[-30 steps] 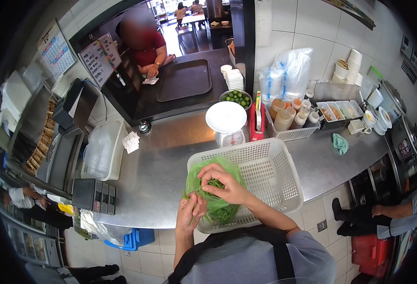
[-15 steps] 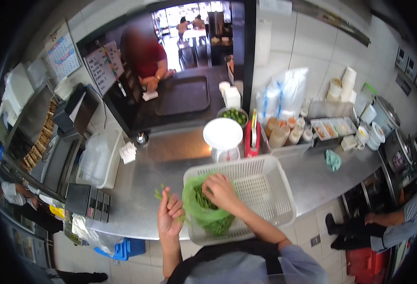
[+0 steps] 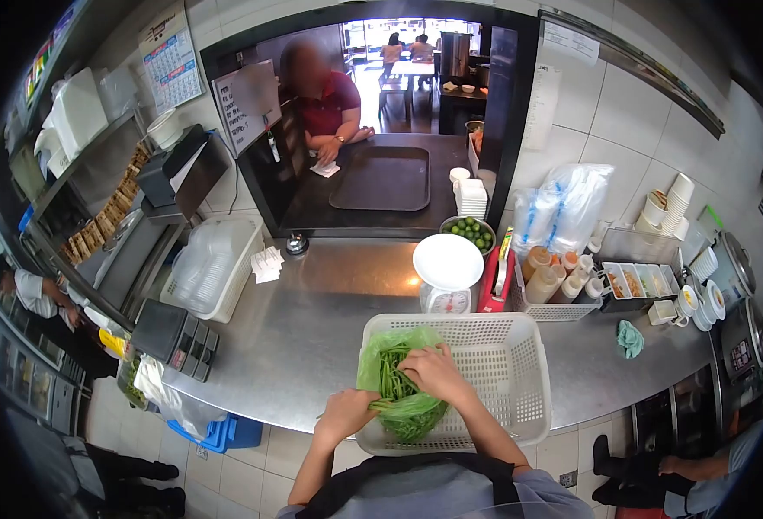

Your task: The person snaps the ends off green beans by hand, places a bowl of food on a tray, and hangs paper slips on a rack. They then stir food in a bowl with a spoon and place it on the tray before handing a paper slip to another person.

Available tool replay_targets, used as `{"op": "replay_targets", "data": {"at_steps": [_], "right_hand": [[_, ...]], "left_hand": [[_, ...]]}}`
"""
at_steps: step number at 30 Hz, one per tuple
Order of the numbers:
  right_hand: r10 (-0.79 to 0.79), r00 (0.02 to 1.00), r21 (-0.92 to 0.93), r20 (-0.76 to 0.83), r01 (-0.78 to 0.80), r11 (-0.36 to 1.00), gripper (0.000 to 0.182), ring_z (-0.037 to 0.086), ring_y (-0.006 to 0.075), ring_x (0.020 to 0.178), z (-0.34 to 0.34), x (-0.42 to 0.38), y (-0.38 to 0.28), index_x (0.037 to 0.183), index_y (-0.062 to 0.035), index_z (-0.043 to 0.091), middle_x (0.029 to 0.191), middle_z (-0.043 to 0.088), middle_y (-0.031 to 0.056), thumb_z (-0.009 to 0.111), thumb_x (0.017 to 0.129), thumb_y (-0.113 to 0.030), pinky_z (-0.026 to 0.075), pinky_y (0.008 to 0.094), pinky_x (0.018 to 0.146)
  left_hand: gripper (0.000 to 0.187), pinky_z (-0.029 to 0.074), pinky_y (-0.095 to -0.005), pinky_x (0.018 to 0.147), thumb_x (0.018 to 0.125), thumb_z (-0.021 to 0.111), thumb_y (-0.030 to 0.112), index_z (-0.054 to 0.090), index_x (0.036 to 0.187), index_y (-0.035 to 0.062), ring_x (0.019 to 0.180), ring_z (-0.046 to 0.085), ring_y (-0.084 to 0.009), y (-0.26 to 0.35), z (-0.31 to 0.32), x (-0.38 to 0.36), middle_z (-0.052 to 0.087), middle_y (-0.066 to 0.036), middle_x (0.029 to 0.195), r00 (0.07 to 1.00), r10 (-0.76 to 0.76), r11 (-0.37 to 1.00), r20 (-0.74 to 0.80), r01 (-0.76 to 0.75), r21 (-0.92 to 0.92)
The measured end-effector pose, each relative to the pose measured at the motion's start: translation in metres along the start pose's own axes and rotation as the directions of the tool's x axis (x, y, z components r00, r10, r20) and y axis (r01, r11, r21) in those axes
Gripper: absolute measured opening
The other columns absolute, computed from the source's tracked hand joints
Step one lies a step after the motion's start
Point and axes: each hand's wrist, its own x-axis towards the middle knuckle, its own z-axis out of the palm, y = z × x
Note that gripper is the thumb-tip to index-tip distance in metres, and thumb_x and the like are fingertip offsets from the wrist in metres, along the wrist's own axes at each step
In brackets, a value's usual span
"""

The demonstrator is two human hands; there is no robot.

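A green plastic bag (image 3: 368, 368) lies open in the left part of a white perforated basket (image 3: 520, 381). Long green vegetables (image 3: 396, 374) fill it. My left hand (image 3: 347, 415) is closed on some green stalks at the bag's left edge. Over the right side of the bag, my right hand (image 3: 433, 374) has its fingers bent down among the vegetables; what its fingertips grip, if anything, is hidden. Just behind the basket stands a scale (image 3: 447, 298) with a white round pan (image 3: 448, 261).
Right of the scale are a red object (image 3: 497, 281), sauce bottles (image 3: 559, 277) and a green cloth (image 3: 630, 338). A bowl of green fruit (image 3: 470, 232) sits behind. Beyond the pass-through, a person (image 3: 334, 108) leans near a dark tray (image 3: 381, 178). Drawers (image 3: 174, 337) stand left.
My left hand has come down from beside the bag to its left edge, with stalks in it. My right hand remains at the bag. The camera view has shifted.
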Motion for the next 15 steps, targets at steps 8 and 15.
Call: {"op": "replay_targets", "data": {"at_steps": [8,15], "right_hand": [[-0.039,0.993,0.064,-0.114,0.047,0.997,0.011,0.058,0.0222,0.087,-0.001,0.002,0.000,0.082,-0.0110,0.063,0.080,0.063,0.0025,0.067,0.072,-0.010,0.031,0.0445,0.092],[-0.146,0.929,0.216,-0.340,0.228,0.949,0.007,0.059,0.0267,0.074,-0.016,0.001,-0.012,0.075,-0.0041,0.059,0.076,0.062,0.0094,0.065,0.072,-0.006,0.043,0.0358,0.076]], "left_hand": [[0.023,0.047,-0.0344,0.062,0.076,0.069,0.016,0.067,0.097,0.0083,0.070,0.061,-0.0293,0.004,-0.011,0.012,0.063,-0.012,0.079,0.937,0.006,0.911,-0.349,-0.149,-0.384],[0.024,0.046,-0.0299,0.063,0.075,0.070,0.010,0.066,0.098,0.0050,0.068,0.058,-0.0217,0.012,-0.007,0.023,0.059,-0.010,0.078,0.906,-0.030,0.885,-0.422,-0.173,-0.433]]}}
